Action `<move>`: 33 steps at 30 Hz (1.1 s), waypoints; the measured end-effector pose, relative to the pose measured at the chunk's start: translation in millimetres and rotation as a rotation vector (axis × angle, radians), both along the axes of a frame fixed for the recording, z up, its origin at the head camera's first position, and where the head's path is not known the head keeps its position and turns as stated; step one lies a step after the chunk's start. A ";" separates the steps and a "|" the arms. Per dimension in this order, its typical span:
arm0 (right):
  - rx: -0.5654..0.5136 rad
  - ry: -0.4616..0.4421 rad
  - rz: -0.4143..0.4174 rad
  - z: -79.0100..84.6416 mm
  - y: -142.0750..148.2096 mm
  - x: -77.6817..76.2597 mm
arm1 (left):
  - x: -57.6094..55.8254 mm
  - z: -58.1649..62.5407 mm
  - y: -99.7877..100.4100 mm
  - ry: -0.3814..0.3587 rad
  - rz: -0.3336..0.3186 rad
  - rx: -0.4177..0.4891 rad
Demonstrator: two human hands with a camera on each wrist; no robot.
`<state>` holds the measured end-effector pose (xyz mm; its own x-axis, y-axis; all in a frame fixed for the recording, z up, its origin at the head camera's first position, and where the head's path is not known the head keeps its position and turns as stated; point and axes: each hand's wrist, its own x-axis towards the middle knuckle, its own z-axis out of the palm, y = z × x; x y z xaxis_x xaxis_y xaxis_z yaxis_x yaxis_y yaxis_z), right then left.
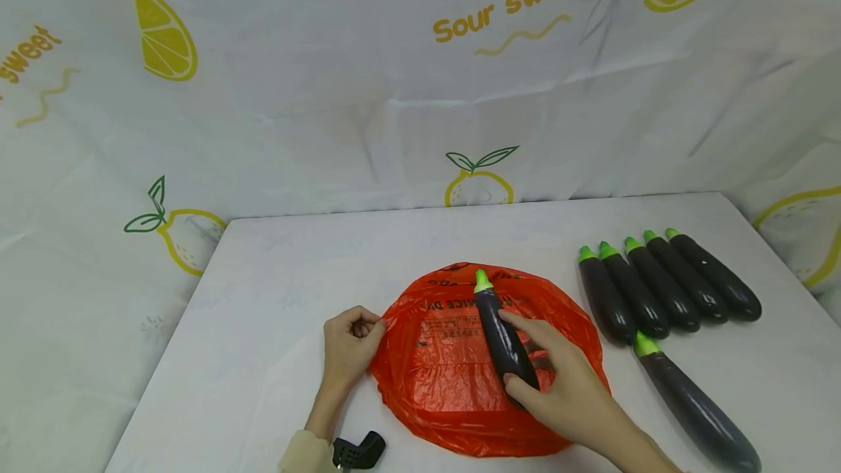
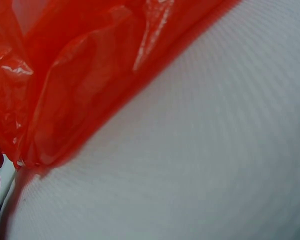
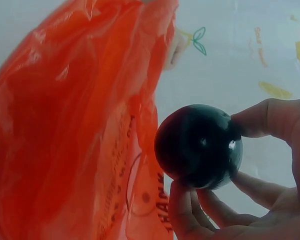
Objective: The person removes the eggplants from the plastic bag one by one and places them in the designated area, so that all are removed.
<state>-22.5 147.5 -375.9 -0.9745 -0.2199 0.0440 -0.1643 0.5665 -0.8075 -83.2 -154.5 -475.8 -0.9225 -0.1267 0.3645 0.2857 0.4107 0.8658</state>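
Note:
A red plastic bag [image 1: 447, 378] with dark printing lies spread on the white table, its rim opened into a round shape. At its left edge my left hand [image 1: 351, 345] pinches the rim between thumb and curled fingers; the left wrist view shows the gathered plastic [image 2: 90, 85] beside a few fingertips. My right hand [image 1: 565, 378] grips a dark purple eggplant [image 1: 501, 334] with a bright green stem end, held over the bag. In the right wrist view the eggplant's rounded end [image 3: 197, 147] faces the camera, with thumb and fingers around it.
Several eggplants [image 1: 657, 290] lie side by side at the table's right. One more eggplant [image 1: 696, 407] lies at an angle nearer the front, its stem touching or close to the row. A printed white cloth [image 1: 328, 93] hangs behind the table [image 1: 282, 261].

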 end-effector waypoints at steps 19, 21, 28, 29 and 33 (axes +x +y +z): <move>0.156 0.137 -0.083 -5.3 64.1 4.1 | -1.0 -1.5 -0.7 -0.006 0.008 -0.007; 0.164 0.153 -0.088 -6.2 69.7 4.3 | -0.8 -1.9 -0.9 -0.006 0.008 -0.005; 0.197 0.170 -0.057 -8.9 92.4 5.1 | -0.7 -2.5 -0.9 -0.002 0.001 0.005; 0.199 0.168 -0.057 -9.3 95.6 5.7 | -0.7 -2.5 -0.9 -0.002 0.000 0.006; 0.217 0.151 -0.058 -11.0 110.0 7.7 | -0.8 -2.5 -1.0 -0.003 -0.003 0.004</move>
<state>-14.8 257.5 -386.9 -0.9717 -0.1837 0.1482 -0.2359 0.7358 -0.6348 -84.0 -155.5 -478.3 -0.9240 -0.1256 0.3611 0.2841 0.4063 0.8685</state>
